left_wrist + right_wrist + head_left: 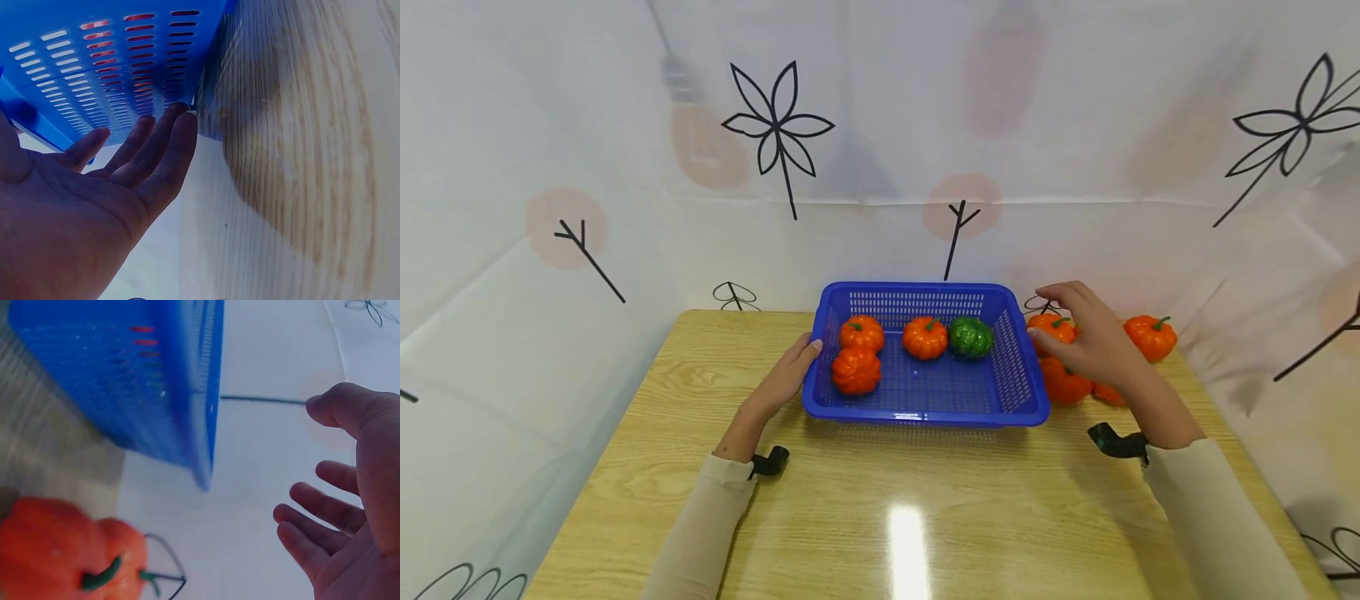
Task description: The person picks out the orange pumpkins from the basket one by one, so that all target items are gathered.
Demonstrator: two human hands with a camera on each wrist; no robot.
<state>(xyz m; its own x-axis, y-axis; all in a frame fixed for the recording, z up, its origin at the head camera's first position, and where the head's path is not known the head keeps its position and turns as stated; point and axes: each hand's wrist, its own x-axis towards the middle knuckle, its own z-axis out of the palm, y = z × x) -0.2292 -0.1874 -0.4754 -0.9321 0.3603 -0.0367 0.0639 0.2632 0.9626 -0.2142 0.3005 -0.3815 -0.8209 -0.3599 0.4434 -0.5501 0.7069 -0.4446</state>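
Note:
A blue plastic basket [925, 417] sits on the table, holding an orange pumpkin [862, 333], a ribbed orange pumpkin [856, 371], another orange one [924, 337] and a green pumpkin [971, 337]. My left hand [786, 377] grips the basket's left side, its thumb over the rim and its fingers along the slotted outer wall [134, 59]. To the right of the basket, my right hand [1093, 337] hovers with fingers spread and nothing in it. Beneath and around it lie several more orange pumpkins [1065, 383], partly hidden by the hand.
One orange pumpkin [1152, 337] lies at the table's back right, beyond the right hand. The wooden table [820, 517] extends in front of the basket. Behind it hangs a white patterned cloth [880, 167]. Dark straps [1117, 442] circle both wrists.

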